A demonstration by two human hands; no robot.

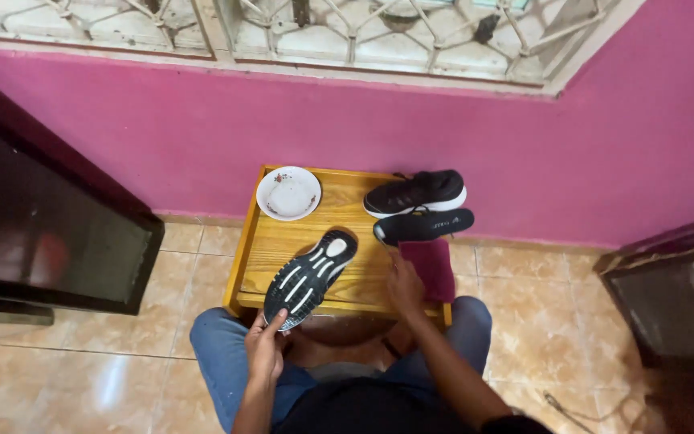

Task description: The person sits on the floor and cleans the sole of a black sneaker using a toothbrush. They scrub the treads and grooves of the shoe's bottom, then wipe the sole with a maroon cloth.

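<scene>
Over wooden table [267, 249], left hand [265, 354] holding upturned black shoe [310, 277], white-striped sole

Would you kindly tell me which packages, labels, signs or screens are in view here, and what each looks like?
Screen: left, by the pink wall, a large dark rectangle, switched off, glossy.
Mark on the insole: a small white print on black, at the table's far right.
No packages or signs.
</scene>
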